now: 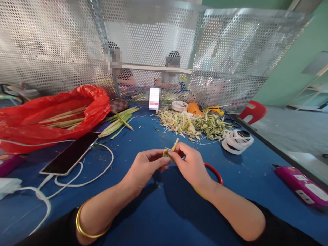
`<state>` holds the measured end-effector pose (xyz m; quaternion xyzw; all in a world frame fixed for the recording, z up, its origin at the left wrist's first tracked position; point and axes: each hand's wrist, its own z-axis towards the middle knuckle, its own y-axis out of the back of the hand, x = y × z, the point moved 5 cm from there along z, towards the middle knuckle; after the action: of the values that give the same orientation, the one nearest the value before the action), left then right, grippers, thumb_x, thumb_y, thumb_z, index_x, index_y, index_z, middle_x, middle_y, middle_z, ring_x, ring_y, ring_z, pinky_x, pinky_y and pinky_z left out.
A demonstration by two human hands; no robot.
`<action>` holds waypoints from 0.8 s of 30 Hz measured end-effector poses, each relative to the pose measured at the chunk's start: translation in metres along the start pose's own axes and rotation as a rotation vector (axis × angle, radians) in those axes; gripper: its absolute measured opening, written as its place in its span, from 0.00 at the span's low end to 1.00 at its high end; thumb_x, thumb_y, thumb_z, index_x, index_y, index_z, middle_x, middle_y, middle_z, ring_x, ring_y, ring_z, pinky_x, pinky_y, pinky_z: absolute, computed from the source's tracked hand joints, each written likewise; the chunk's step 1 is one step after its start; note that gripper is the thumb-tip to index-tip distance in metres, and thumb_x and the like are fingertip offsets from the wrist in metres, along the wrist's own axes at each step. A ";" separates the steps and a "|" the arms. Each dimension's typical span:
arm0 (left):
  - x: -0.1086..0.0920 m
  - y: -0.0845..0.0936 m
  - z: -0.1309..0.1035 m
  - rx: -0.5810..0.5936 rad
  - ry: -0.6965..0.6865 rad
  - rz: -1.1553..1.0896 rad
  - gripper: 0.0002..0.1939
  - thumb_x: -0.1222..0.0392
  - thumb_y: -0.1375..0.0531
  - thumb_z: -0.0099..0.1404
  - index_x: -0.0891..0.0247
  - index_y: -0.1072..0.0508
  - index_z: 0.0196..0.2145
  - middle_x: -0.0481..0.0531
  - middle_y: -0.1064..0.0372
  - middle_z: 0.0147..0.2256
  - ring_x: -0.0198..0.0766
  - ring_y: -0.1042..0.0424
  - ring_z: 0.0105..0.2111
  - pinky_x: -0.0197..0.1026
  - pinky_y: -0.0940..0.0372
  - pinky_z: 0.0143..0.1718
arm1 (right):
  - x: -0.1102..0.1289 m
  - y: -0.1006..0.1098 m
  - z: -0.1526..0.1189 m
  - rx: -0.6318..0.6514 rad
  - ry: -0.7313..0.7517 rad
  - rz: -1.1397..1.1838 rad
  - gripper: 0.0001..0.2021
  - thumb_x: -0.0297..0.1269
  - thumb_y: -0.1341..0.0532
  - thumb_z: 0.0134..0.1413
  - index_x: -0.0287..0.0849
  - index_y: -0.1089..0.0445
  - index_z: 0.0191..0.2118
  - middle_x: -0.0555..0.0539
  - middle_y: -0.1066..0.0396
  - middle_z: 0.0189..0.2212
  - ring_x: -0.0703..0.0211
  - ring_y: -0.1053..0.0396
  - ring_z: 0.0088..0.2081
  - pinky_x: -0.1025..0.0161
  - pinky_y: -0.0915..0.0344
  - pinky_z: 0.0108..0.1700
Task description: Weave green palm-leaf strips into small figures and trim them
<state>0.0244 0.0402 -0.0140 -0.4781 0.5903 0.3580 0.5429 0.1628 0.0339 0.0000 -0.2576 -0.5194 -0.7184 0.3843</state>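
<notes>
Head | red bag (23, 119): long pale stalks (68, 119) inside | both hands (140, 168) (191, 164) pinching plant strip (175, 145)

Decent light, soft shadows on blue table (128, 143); glare on perforated screen (225, 34); wide-angle stretch at edges.

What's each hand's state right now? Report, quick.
Left hand: closed, pinching a curled strip.
Right hand: closed, pinching a straight strip, perhaps part of the same piece.
</notes>
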 end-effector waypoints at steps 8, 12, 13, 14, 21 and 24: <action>0.001 0.010 0.002 -0.175 0.012 -0.095 0.15 0.59 0.33 0.50 0.66 0.24 0.36 0.51 0.25 0.28 0.33 0.30 0.27 0.33 0.36 0.29 | -0.002 -0.006 0.000 0.142 -0.128 0.227 0.08 0.39 0.45 0.58 0.43 0.35 0.29 0.53 0.33 0.22 0.65 0.36 0.22 0.67 0.40 0.26; 0.000 0.019 0.005 -0.198 0.020 -0.169 0.12 0.61 0.33 0.50 0.65 0.30 0.32 0.47 0.29 0.21 0.30 0.32 0.23 0.30 0.37 0.25 | 0.005 0.004 0.003 0.121 -0.105 0.335 0.05 0.34 0.42 0.53 0.42 0.30 0.34 0.51 0.30 0.27 0.63 0.33 0.28 0.67 0.38 0.30; -0.001 0.020 0.005 -0.192 0.023 -0.178 0.11 0.62 0.33 0.50 0.65 0.30 0.31 0.47 0.30 0.21 0.30 0.32 0.23 0.30 0.38 0.25 | 0.006 0.006 0.004 0.114 -0.111 0.366 0.05 0.34 0.41 0.52 0.42 0.29 0.34 0.51 0.30 0.27 0.64 0.34 0.28 0.67 0.38 0.30; -0.001 0.020 0.006 -0.185 0.026 -0.178 0.11 0.62 0.34 0.51 0.65 0.31 0.31 0.47 0.30 0.21 0.29 0.33 0.23 0.29 0.38 0.25 | 0.007 0.007 0.004 0.111 -0.118 0.400 0.04 0.34 0.40 0.51 0.42 0.28 0.34 0.51 0.30 0.26 0.64 0.34 0.27 0.67 0.38 0.30; -0.001 0.015 0.004 -0.154 0.025 -0.065 0.10 0.62 0.35 0.51 0.67 0.30 0.31 0.48 0.30 0.21 0.29 0.34 0.20 0.32 0.38 0.25 | 0.009 0.005 0.004 0.059 -0.019 0.514 0.05 0.34 0.39 0.51 0.44 0.25 0.32 0.49 0.30 0.30 0.64 0.35 0.27 0.64 0.36 0.34; -0.001 0.012 0.003 -0.130 0.006 -0.013 0.10 0.63 0.35 0.50 0.66 0.31 0.30 0.47 0.30 0.19 0.30 0.34 0.19 0.32 0.38 0.24 | 0.004 -0.001 0.002 0.084 -0.067 0.554 0.05 0.34 0.39 0.52 0.43 0.26 0.34 0.51 0.31 0.25 0.65 0.34 0.26 0.65 0.36 0.33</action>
<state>0.0136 0.0467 -0.0151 -0.5173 0.5645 0.3904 0.5112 0.1595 0.0350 0.0036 -0.3973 -0.4710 -0.5548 0.5590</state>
